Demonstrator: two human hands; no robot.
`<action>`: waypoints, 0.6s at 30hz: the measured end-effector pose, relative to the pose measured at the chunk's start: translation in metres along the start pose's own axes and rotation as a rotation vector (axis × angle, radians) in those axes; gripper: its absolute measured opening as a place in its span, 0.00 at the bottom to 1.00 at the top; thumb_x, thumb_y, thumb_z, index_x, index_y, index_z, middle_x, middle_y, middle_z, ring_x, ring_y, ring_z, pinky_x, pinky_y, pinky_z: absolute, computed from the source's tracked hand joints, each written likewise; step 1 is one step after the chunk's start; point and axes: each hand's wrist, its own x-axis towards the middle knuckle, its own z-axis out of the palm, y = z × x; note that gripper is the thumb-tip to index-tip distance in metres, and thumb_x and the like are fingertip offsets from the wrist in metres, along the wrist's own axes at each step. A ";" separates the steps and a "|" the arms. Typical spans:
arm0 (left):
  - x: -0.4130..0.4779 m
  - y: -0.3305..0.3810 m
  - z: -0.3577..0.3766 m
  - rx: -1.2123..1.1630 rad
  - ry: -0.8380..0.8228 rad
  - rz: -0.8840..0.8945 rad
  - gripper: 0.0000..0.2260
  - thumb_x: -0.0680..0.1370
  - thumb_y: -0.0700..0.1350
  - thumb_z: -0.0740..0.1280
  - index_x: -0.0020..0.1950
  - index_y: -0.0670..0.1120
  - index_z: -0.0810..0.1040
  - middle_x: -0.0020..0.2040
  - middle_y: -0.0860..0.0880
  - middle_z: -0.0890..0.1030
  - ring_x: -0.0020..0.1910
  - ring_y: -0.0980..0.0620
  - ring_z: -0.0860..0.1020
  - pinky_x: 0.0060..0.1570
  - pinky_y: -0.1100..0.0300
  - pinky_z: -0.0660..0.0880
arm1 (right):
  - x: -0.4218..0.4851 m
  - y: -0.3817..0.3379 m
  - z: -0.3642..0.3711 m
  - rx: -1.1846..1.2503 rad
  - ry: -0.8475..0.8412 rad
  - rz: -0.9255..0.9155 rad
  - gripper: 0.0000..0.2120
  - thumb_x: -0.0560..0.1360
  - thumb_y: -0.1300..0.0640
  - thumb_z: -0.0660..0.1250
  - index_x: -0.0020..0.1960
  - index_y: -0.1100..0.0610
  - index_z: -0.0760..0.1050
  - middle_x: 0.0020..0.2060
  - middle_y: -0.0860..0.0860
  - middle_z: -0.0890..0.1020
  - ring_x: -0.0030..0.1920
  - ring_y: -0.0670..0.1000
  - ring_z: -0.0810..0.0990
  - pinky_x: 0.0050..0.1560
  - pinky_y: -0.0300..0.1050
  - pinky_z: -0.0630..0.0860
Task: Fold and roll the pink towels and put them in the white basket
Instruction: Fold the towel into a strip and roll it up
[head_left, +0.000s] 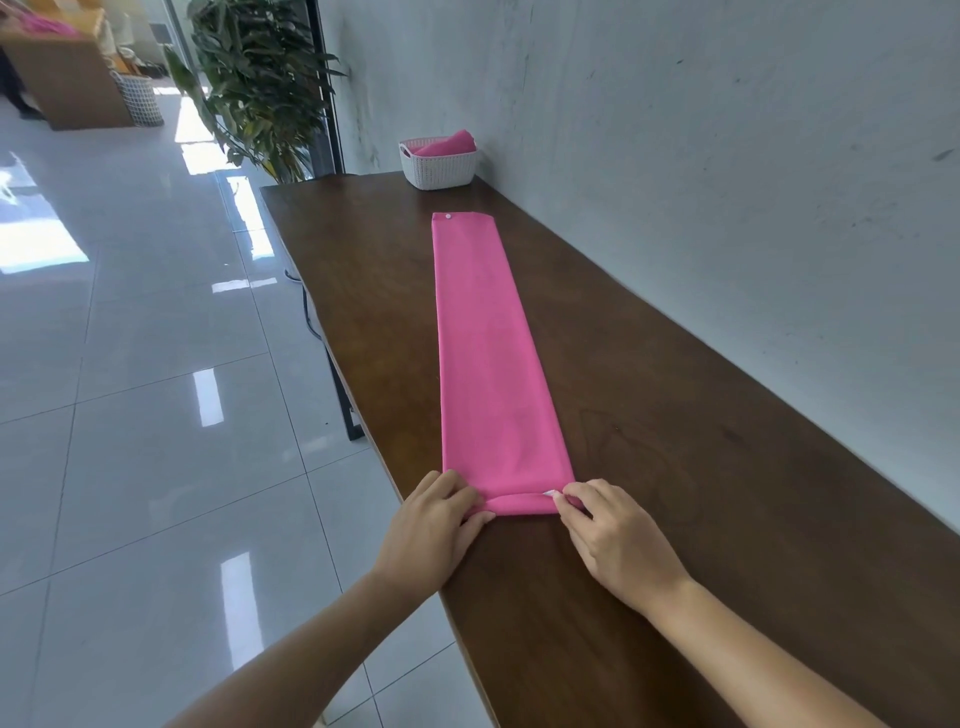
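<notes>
Left hand (434, 525) and right hand (613, 535) pinch the near end of the pink towel (488, 338); its long axis runs far, toward the white basket (439, 166).

I have open tabletop (675, 441) on both sides of the long pink towel (488, 338), the wall (727, 156) hemming in the right edge, and the white basket (439, 172) standing near the far end.
</notes>
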 end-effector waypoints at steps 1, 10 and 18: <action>0.001 0.001 -0.001 -0.030 -0.006 -0.029 0.14 0.82 0.57 0.63 0.51 0.50 0.84 0.48 0.56 0.78 0.47 0.57 0.75 0.47 0.62 0.78 | 0.002 0.000 0.000 0.011 0.000 0.026 0.17 0.75 0.60 0.74 0.63 0.59 0.81 0.53 0.52 0.81 0.52 0.50 0.80 0.56 0.43 0.80; 0.017 0.012 -0.011 -0.130 -0.091 -0.318 0.10 0.79 0.59 0.68 0.45 0.54 0.79 0.44 0.61 0.76 0.48 0.58 0.70 0.48 0.65 0.71 | 0.022 -0.001 -0.004 0.397 -0.117 0.498 0.06 0.80 0.53 0.69 0.56 0.51 0.81 0.49 0.42 0.78 0.51 0.41 0.75 0.49 0.28 0.69; 0.042 0.017 -0.010 -0.135 -0.091 -0.511 0.10 0.78 0.55 0.71 0.41 0.53 0.74 0.43 0.57 0.76 0.47 0.54 0.72 0.46 0.60 0.73 | 0.048 0.002 -0.005 0.565 -0.192 0.809 0.05 0.78 0.47 0.69 0.48 0.47 0.77 0.45 0.43 0.79 0.46 0.44 0.77 0.40 0.36 0.71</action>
